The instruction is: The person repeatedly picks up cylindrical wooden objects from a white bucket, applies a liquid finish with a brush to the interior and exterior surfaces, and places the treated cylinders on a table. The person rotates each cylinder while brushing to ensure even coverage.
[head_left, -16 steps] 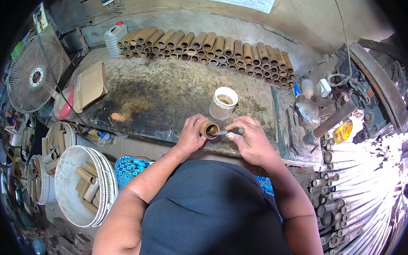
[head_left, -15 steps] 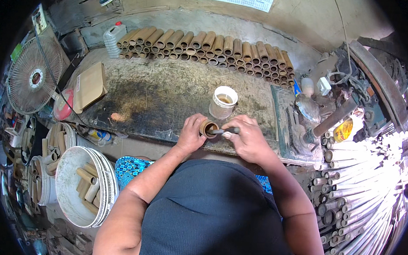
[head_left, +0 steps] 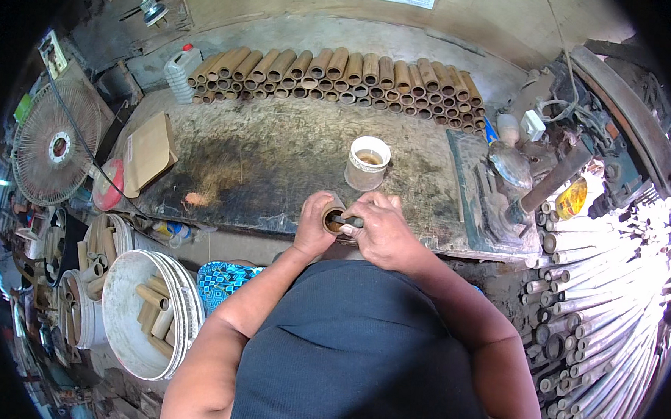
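Note:
My left hand (head_left: 315,227) is wrapped round a short bamboo tube (head_left: 328,203), its open end tilted toward me and to the right. My right hand (head_left: 384,231) grips a small dark-handled brush (head_left: 350,221), its front end inside the tube's mouth; the bristles are hidden there. Both hands work close together above the near edge of the wooden bench (head_left: 262,160). Just beyond them stands a white tub (head_left: 364,179) with brownish liquid in it.
Bamboo tubes (head_left: 335,65) lie stacked along the bench's back. A cardboard piece (head_left: 147,154) and a fan (head_left: 59,146) are at left. White buckets (head_left: 124,342) holding cut tubes stand below. At right are a metal post (head_left: 553,179) and a pile of bamboo poles (head_left: 611,315).
Both hands and the tube have shifted slightly left. My right hand has come closer to the tube, and the brush sits deeper in its mouth. The view has tilted a little.

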Demonstrator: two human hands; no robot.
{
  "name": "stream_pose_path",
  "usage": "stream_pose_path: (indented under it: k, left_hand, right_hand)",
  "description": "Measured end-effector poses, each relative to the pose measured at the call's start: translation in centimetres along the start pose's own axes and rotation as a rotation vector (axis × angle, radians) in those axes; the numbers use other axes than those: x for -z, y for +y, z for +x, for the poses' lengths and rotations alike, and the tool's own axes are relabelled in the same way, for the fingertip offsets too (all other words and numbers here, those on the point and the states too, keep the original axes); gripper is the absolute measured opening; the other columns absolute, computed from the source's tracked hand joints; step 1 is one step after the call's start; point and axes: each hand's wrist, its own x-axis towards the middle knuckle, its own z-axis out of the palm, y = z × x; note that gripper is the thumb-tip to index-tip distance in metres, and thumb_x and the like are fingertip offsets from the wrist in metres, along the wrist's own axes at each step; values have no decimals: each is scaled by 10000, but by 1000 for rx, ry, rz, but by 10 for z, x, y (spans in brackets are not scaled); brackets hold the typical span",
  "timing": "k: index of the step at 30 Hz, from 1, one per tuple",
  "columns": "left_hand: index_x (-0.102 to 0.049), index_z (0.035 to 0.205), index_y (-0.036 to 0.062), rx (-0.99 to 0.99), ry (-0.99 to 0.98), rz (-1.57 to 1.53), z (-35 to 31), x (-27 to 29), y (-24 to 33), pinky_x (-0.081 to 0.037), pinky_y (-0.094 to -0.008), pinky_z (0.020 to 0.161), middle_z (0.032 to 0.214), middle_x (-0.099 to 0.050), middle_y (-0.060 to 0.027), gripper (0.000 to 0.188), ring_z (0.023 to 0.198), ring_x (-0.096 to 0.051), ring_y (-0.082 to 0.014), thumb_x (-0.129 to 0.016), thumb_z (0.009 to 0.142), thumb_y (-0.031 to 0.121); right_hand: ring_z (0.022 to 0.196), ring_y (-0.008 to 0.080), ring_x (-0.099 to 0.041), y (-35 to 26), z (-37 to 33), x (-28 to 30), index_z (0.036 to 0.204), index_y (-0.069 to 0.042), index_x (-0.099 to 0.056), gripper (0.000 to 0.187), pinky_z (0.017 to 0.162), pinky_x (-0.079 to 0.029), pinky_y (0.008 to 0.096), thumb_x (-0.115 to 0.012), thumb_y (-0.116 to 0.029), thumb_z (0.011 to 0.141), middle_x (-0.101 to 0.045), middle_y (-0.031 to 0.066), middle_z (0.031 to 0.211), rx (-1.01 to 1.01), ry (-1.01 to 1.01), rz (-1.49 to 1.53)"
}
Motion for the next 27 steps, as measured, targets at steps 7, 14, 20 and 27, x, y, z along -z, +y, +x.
stream_pose_path:
  k: [7, 14, 20, 27]
  left_hand:
    - [-452, 1295, 89, 93, 32, 2, -6, 2, -5, -463, -471, 1038, 1282, -543, -182, 726, 1201, -549, -401, -873, 706, 136]
    - [-466, 1292, 73, 181, 49, 31, -7, 3, -5, -459, -446, 1043, 1284, -535, -159, 704, 1210, -544, -359, -877, 733, 196]
    - [-507, 1251, 47, 305, 98, -37, -5, 3, 0, -455, -403, 1021, 1241, -561, -134, 599, 1165, -571, -295, -846, 783, 207]
    - [-528, 1222, 37, 311, 71, -22, 4, 9, 15, -470, -443, 1007, 1211, -560, -174, 601, 1144, -567, -371, -868, 744, 168]
  right_hand:
    - [1120, 288, -564, 2, -12, 4, 1092, -87, -680, 205, 977, -341, 434, -692, -171, 905, -663, 117, 1085, 150, 206, 124]
    - [1092, 286, -571, -3, 9, -22, 1059, -80, -690, 182, 966, -354, 412, -698, -180, 908, -670, 113, 1043, 56, 201, 61]
    - [1076, 280, -582, 0, 6, -20, 1088, -86, -708, 213, 958, -359, 409, -699, -199, 908, -691, 103, 1039, 87, 315, 159]
    - [1062, 282, -590, -3, 14, -17, 1092, -84, -701, 222, 948, -366, 411, -692, -193, 898, -691, 108, 999, 42, 254, 134]
